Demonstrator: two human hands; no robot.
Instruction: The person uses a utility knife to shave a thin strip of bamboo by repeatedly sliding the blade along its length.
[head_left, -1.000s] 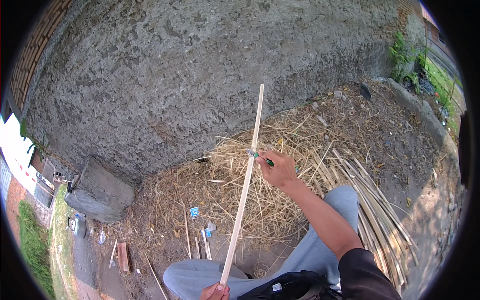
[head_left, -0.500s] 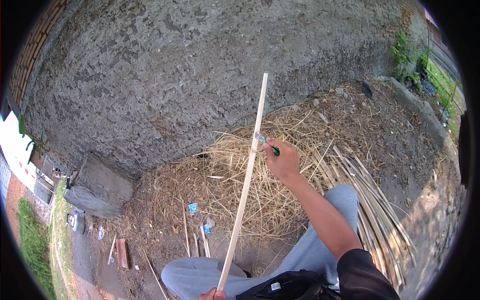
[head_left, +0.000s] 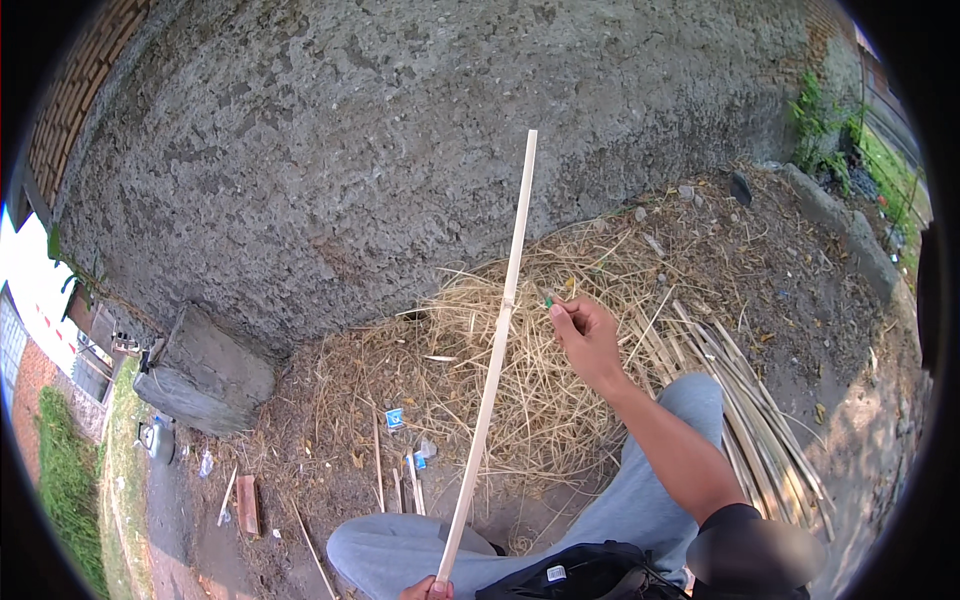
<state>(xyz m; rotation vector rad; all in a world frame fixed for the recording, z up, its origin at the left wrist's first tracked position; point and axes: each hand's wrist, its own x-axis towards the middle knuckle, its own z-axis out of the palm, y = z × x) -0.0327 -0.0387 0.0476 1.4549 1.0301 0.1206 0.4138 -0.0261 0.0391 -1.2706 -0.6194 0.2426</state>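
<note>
My left hand [head_left: 428,588] grips the lower end of a long, pale bamboo strip [head_left: 490,390] at the bottom edge of the view. The strip slants up and away over my lap, with a node partway along it. To its right, my right hand [head_left: 592,345] is closed around a small green-handled knife [head_left: 548,301]. The knife is apart from the strip; its handle is mostly hidden in my fingers and its blade is hard to make out.
Beyond my knees lies a heap of straw-like shavings [head_left: 540,400]. On the right is a bundle of long strips [head_left: 755,415]. A rough grey wall [head_left: 400,150] rises ahead. A stone block [head_left: 215,370], a reddish brick-like piece [head_left: 247,505] and a blue packet [head_left: 394,418] are at left.
My right hand has drawn the knife off the strip, moving to the right and slightly nearer. My left hand still holds the strip's lower end. The view has shifted slightly.
</note>
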